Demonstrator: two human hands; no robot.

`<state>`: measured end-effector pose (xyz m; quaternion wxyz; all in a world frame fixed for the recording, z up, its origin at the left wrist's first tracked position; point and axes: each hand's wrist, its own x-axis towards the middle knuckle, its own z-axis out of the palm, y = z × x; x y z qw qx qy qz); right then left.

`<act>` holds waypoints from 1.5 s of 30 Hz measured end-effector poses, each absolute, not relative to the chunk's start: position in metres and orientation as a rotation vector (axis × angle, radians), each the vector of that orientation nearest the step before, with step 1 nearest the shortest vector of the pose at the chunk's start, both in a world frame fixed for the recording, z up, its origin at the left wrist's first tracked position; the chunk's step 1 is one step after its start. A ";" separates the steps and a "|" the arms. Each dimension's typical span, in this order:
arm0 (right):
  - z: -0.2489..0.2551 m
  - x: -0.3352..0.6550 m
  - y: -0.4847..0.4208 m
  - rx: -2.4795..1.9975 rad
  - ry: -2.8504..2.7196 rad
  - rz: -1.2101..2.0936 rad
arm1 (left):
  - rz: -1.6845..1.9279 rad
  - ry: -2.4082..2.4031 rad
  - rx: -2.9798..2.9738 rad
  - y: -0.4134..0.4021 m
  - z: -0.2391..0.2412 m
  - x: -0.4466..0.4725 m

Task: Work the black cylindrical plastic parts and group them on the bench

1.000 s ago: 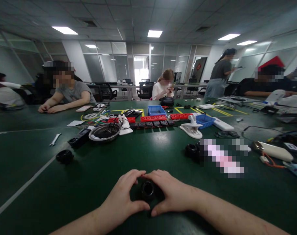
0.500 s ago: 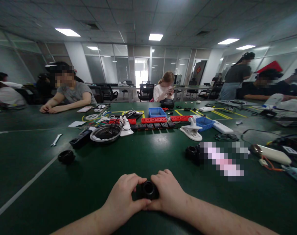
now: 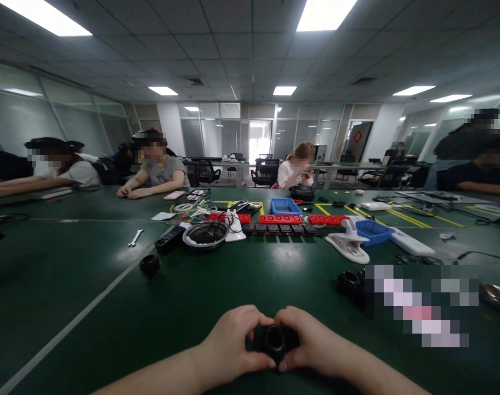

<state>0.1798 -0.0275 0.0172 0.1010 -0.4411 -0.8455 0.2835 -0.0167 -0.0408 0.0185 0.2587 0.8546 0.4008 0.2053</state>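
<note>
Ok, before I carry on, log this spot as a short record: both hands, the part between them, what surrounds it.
Left hand: curved around one side of the hollow round black part; exact contact unclear
Right hand: curved around its other side; exact contact unclear
Part: round opening visible
Farther left: rounded black piece, slim silver wrench beyond it
Farther right: black piece with round opening
Beyond: round silver metal dish, white clip-shaped stand
Surface: dark green tabletop
</note>
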 end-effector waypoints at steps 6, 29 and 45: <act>0.015 0.163 -0.040 -1.467 -2.519 0.376 | 0.687 1.319 2.197 -0.051 0.016 -0.007; 0.010 0.163 -0.050 -1.437 -2.444 0.404 | 0.633 1.311 2.158 -0.052 0.015 -0.006; 0.014 0.177 -0.035 -1.344 -2.491 0.761 | 0.566 1.165 2.169 -0.046 0.010 -0.009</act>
